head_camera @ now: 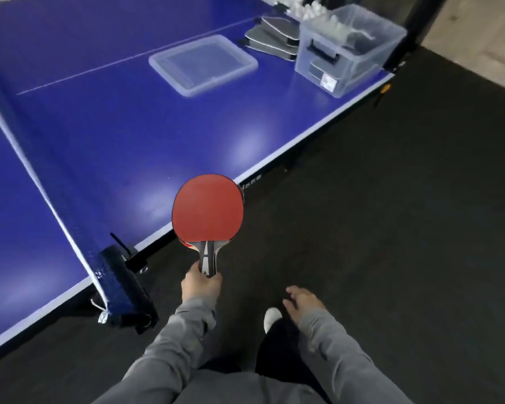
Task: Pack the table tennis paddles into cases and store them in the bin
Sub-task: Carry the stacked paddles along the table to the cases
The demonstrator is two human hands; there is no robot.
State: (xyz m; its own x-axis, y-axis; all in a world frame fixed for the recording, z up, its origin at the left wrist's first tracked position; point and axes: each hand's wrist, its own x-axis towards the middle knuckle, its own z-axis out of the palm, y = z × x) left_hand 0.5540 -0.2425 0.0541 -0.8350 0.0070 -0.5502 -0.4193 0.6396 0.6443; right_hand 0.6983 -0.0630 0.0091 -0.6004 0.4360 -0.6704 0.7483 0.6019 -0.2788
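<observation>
- The blue counter [105,135] fills the left of the view, its net [41,182] running along the near-left side; the person stands on dark floor at its edge.
- The clear bin [347,51] stands at the far right corner, open, with dark shapes inside that may be cases already stored. Its lid [203,64] lies flat to the left, well apart.
- Grey cases [274,37] are stacked between lid and bin, just beside the bin.
- The paddles [207,208], red face up, seem to be two held together, since a second edge shows beneath. They hang over the counter's near edge, far from the cases.
- The left hand [200,284] grips the handle; the right hand [302,300] is empty, fingers loosely spread.
- To do this step well, I would carry the paddles to the cases, put them down, and use the free hand to open one case.
- A white label on the bin's front and print on the counter's edge are too small to read.
</observation>
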